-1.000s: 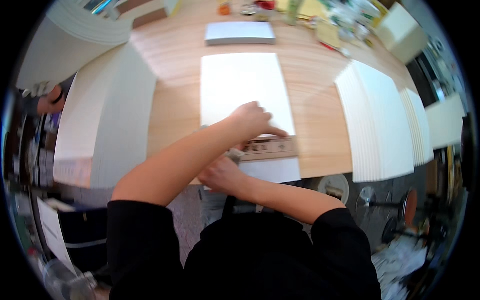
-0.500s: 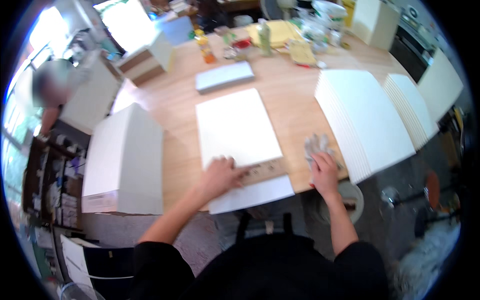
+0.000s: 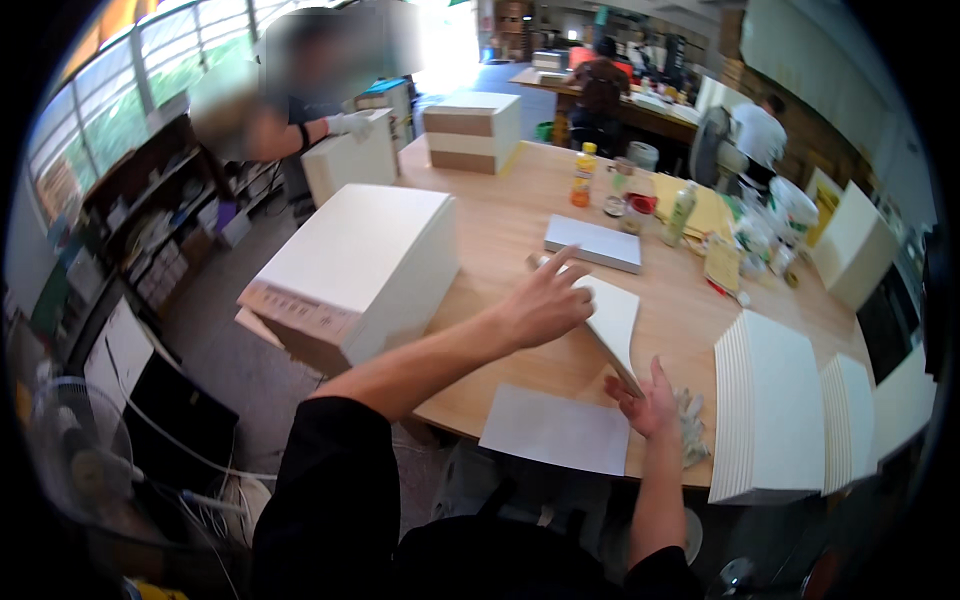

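Note:
A white board or sheet stack [image 3: 622, 312] with a brownish strip along its near edge stands tilted above the table. My left hand [image 3: 545, 305] is over that edge, its fingers spread. My right hand [image 3: 650, 402] is palm up at the lower right corner, the corner resting between thumb and fingers. Flat at the table's front edge, below both hands, lies a white sheet [image 3: 560, 432]. A pale work glove [image 3: 690, 428] lies just right of my right hand, partly hidden by it.
On the left stands a tall white stack [image 3: 350, 245]. Fanned white boards [image 3: 770, 410] lie at the right. Farther back are a flat grey-white block [image 3: 594, 242], an orange bottle [image 3: 583, 178] and a green bottle [image 3: 680, 215]. A gloved person [image 3: 300, 120] stands at the far left.
The board with the brown strip has been raised from flat to tilted. My left hand moved up and right; my right hand left the glove for the board's corner. The view has swung left.

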The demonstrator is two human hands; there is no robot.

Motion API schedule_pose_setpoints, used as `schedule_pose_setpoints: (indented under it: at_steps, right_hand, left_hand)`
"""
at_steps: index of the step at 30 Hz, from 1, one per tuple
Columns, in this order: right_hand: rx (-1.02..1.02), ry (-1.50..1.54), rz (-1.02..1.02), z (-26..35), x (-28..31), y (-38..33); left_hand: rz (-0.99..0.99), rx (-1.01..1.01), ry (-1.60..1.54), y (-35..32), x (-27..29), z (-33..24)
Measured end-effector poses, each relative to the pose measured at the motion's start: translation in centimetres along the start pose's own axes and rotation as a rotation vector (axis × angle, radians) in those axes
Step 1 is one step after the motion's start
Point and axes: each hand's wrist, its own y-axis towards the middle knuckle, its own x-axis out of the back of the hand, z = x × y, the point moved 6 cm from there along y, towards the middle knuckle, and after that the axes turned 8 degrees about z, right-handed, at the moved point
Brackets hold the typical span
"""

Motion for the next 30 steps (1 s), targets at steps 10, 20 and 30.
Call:
schedule_pose_setpoints:
  at_steps: [10,20,30]
  right_hand:
    - [0.450,-0.184,0.362,-4.0,-25.4,12.2]
    - [0.460,-0.880,0.277,-9.9,-36.6,18.9]
    - [0.338,-0.755,0.317,-8.8,-35.2,18.7]
  left_hand:
    - [-0.286,0.580,0.245,-27.2,12.6,9.9]
    - [-0.367,1.195,-0.817,-49.5,5.7,17.1]
    - [-0.526,1.220,-1.019,-50.5,2.2,18.1]
